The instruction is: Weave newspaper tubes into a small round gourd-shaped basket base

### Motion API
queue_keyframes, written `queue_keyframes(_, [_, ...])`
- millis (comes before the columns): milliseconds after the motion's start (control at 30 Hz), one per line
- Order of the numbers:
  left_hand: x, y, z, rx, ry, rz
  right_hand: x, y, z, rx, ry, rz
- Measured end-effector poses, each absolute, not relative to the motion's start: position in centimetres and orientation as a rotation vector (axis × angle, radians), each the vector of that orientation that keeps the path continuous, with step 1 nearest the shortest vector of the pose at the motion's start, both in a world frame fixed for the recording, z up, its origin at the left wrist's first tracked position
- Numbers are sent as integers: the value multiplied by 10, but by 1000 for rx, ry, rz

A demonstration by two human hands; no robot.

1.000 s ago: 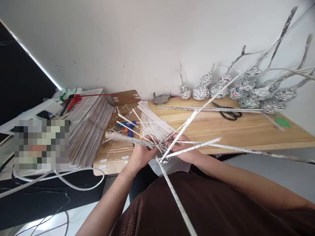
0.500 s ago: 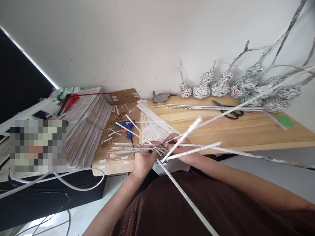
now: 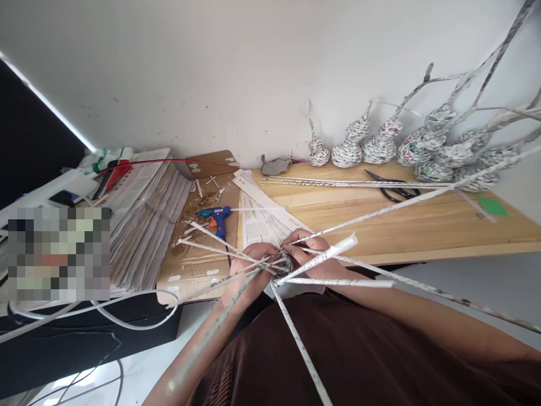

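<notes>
Between my hands is a small woven newspaper piece [image 3: 284, 267], with several rolled paper sticks fanning out from it. My left hand [image 3: 249, 273] is closed on its left side, among crossing sticks. My right hand [image 3: 308, 254] pinches a long paper stick [image 3: 367, 215] that runs up to the right, close against the weave. A thick white stick [image 3: 325, 258] stands out over my right wrist, and another stick [image 3: 300, 341] points down across my brown clothing. Part of the weave is hidden behind fingers and sticks.
A blue glue gun [image 3: 217, 220] lies on cardboard to the left, beside a stack of folded newspaper [image 3: 152, 225]. Black scissors [image 3: 393, 187] and loose paper sticks [image 3: 321, 182] lie farther back. Woven gourd shapes [image 3: 346, 152] line the wall. A white cable [image 3: 127, 324] loops at the left edge.
The woven piece has turned between my hands. Its left sticks have swung downward, one now across my left forearm, and the right-hand sticks have dropped lower. Both hands remain on it.
</notes>
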State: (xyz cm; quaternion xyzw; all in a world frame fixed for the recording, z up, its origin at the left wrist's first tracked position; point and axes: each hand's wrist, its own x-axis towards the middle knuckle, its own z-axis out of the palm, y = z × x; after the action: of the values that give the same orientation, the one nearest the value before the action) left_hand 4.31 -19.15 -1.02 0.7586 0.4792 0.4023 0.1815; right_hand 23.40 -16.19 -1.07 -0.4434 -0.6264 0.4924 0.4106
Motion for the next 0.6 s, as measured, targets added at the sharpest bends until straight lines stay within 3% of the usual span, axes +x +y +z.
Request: queue_keyframes(600, [36,-190,-20,2146,1383,1261,245,-156,-18,-811,-1755,1224])
